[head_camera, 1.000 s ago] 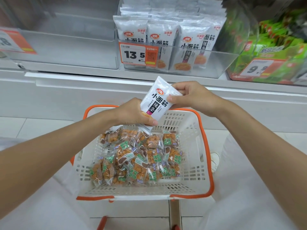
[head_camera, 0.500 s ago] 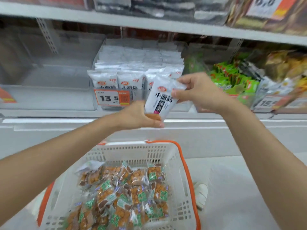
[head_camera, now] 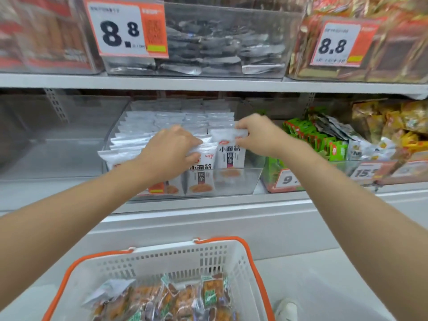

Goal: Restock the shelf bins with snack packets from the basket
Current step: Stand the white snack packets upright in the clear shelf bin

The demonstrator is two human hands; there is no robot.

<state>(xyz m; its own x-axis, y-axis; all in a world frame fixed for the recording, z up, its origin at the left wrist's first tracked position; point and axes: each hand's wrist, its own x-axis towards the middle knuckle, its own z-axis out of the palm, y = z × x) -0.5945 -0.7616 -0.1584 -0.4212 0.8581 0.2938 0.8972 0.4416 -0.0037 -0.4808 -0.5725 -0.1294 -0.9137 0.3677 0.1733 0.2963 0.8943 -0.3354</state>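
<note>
Right hand [head_camera: 256, 133] pinched the white packet [head_camera: 228, 154] by its top seal; left hand [head_camera: 171, 151] gripped the front-row packets [head_camera: 201, 174].
The packet stood upright at the front right of the clear bin [head_camera: 234, 184]. Judged light, soft and slippery; hold at the seal. Count: one in hand, one basket [head_camera: 162, 258]; its orange packets [head_camera: 185, 295] were too jumbled to count.

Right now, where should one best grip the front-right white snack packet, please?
Its top seal, from above: the white snack packet stands upright, the clear plastic bin's front wall covers its lower part, and the right hand pinches there.
</note>
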